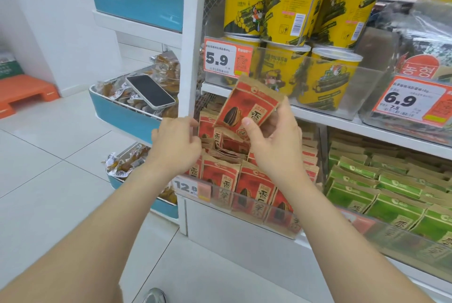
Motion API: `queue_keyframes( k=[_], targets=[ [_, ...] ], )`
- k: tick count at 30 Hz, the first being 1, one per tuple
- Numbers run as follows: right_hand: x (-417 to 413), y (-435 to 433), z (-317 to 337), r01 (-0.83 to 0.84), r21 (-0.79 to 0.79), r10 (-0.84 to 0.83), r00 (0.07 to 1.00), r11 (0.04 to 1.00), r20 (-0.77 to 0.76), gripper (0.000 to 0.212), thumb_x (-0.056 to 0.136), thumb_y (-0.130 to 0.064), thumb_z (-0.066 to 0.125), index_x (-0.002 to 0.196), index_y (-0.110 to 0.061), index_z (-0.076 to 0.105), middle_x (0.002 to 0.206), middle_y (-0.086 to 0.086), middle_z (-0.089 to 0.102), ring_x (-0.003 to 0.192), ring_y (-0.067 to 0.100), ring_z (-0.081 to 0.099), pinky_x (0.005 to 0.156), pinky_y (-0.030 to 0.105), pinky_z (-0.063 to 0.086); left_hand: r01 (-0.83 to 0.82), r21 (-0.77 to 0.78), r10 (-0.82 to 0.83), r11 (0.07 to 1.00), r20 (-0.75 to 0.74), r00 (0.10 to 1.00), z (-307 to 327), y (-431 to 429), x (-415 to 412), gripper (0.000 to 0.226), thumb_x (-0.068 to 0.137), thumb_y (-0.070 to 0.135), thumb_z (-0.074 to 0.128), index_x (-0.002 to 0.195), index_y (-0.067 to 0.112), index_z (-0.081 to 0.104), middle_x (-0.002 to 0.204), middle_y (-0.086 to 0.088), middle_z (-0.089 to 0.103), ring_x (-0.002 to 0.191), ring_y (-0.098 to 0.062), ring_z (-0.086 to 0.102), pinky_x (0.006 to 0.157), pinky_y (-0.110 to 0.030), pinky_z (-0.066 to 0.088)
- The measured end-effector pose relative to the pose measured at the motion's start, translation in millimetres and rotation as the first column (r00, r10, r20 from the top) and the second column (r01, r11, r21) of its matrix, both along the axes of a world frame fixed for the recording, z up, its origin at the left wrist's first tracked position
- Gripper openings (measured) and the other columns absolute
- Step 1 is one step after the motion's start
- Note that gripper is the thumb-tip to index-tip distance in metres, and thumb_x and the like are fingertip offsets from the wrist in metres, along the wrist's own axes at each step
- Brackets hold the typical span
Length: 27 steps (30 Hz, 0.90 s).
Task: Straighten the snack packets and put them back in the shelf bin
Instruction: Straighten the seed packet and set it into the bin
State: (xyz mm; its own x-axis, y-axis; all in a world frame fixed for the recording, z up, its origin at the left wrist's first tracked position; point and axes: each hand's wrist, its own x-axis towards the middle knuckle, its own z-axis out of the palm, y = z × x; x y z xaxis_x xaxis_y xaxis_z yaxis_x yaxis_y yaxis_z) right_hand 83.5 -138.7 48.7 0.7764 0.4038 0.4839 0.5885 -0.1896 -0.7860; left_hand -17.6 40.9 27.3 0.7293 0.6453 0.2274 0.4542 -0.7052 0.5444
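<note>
Red-and-kraft seed packet held above its bin, part-way through straightening.

On the lower shelf, the clear-fronted shelf bin (pixel 254 214) holds rows of red packets (pixel 254 187), upright at the front and tumbled behind. The left hand (pixel 176 146) reaches into the muddle with curled fingers; whether they grip a packet I cannot tell. The right hand (pixel 274 141) pinches the lifted packet (pixel 247 104) just above the bin, thumb (pixel 249 127) on its printed face and fingers behind. Its long axis slants, top edge up and to the right, face towards the camera. I judge the next move calls for squaring it upright, then sliding it bottom-first into a gap.
</note>
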Motion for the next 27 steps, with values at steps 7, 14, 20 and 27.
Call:
queue_keyframes(
  k=[7, 14, 20, 27],
  targets=[
    [14, 59, -13, -0.081, -0.134, 0.084, 0.996, 0.988, 0.018, 0.014, 0.106, -0.032, 0.064, 0.1, -0.028, 0.052, 0.082, -0.009, 0.069, 0.085, 0.022, 0.061, 0.076, 0.036, 0.04, 0.082, 0.037, -0.076, 0.996, -0.124, 0.989, -11, 16, -3, 0.052, 0.088, 0.043, 0.028, 0.108, 0.033, 0.075, 0.107, 0.003, 0.07, 0.108, -0.025, 0.04, 0.086, -0.044, 0.024],
    [15, 85, -13, -0.121, -0.389, 0.116, 0.993, 0.913, -0.034, 0.027, 0.099, -0.044, 0.06, 0.09, -0.024, 0.076, 0.082, -0.007, 0.074, 0.102, 0.024, 0.063, 0.083, 0.036, 0.046, 0.104, 0.099, -0.096, 0.99, -0.084, 0.992, -15, 25, -2, 0.047, 0.087, 0.048, 0.03, 0.095, 0.034, 0.075, 0.093, 0.011, 0.068, 0.1, -0.023, 0.047, 0.085, -0.044, 0.031],
    [22, 88, -5, -0.066, -0.394, 0.033, 0.995, 0.917, -0.09, 0.06, 0.111, -0.036, 0.044, 0.08, 0.0, 0.08, 0.04, -0.015, 0.057, 0.056, -0.006, 0.061, 0.058, 0.004, 0.04, 0.039, 0.123, -0.049, 0.992, 0.083, 0.995, -18, 24, -5, 0.024, 0.094, 0.048, 0.042, 0.106, 0.028, 0.048, 0.087, 0.01, 0.062, 0.093, -0.021, 0.052, 0.086, -0.046, 0.037],
    [35, 98, -12, 0.056, -0.412, -0.065, 0.998, 0.91, -0.008, 0.033, 0.105, -0.013, 0.054, 0.09, -0.008, 0.083, 0.099, 0.0, 0.08, 0.081, 0.013, 0.06, 0.074, 0.02, 0.038, 0.071, 0.25, -0.074, 0.966, 0.002, 0.997, -28, 22, 5, 0.05, 0.106, 0.04, 0.04, 0.156, 0.037, 0.041, 0.146, 0.001, 0.033, 0.124, -0.029, 0.037, 0.099, -0.048, 0.033]
  ],
)
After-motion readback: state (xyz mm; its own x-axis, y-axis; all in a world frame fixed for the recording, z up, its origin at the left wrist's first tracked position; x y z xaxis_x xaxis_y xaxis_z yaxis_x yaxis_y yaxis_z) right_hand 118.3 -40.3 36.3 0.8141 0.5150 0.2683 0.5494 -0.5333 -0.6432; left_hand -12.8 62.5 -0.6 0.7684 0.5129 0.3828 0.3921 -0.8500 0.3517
